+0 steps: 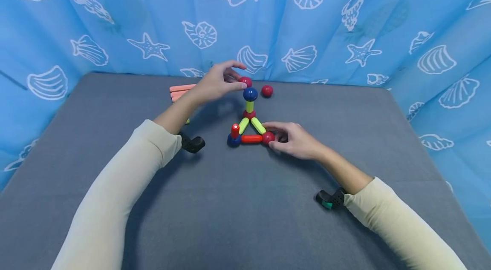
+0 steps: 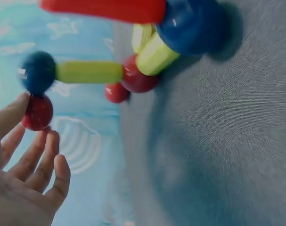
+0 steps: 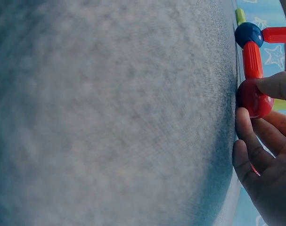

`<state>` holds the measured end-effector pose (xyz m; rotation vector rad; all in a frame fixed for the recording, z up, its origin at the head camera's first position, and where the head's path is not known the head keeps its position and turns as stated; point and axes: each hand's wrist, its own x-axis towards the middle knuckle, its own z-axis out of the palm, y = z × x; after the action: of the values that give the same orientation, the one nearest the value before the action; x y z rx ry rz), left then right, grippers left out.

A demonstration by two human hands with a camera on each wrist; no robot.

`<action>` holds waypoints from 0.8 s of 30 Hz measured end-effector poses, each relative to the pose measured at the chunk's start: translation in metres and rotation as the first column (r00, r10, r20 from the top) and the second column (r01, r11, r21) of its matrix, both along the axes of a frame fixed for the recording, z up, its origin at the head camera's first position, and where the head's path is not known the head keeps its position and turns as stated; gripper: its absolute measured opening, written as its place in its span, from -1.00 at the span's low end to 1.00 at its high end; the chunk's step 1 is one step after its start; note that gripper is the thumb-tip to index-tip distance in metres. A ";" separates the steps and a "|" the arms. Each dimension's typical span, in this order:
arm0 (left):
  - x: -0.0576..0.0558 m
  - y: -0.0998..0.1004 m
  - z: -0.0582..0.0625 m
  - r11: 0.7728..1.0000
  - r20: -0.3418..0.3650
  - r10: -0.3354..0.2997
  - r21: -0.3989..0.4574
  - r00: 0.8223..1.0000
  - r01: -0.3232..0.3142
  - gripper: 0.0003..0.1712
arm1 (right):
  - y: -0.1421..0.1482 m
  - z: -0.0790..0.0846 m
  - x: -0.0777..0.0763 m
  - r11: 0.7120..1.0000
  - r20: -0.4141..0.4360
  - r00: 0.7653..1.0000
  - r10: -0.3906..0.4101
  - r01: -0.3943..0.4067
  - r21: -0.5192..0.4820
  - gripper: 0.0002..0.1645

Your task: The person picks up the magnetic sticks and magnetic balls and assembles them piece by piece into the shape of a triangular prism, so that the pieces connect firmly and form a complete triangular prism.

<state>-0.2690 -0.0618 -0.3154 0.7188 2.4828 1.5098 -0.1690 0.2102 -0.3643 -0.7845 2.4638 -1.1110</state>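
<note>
A triangle of magnetic rods and balls lies on the grey table. My right hand (image 1: 298,141) holds its right corner, a red ball (image 1: 268,137), between thumb and fingers. A red rod (image 1: 251,139) links that ball to a blue ball (image 1: 233,140) bearing an upright red rod (image 1: 235,130). Two yellow-green rods meet at a rear red ball (image 1: 249,114). From there a yellow-green rod (image 1: 249,107) rises to another blue ball (image 1: 250,94). With my left hand (image 2: 27,181) I pinch a red ball (image 2: 38,113), which touches this upper blue ball's side.
A loose red ball (image 1: 267,90) sits behind the structure. Several salmon-coloured rods (image 1: 181,89) lie at the back left, partly behind my left arm. A blue shell-print curtain (image 1: 264,18) hangs along the table's (image 1: 245,219) rear edge.
</note>
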 end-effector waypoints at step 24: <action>0.074 -0.045 0.010 0.950 -0.002 -0.311 -0.027 0.951 0.311 -0.44 | 0.000 0.002 0.003 1.000 0.003 1.000 0.002 -0.002 0.004 -0.32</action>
<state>-0.1954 -0.1065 -0.3049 1.0529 2.2546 1.3576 -0.1660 0.2098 -0.3625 -0.7834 2.4617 -1.1055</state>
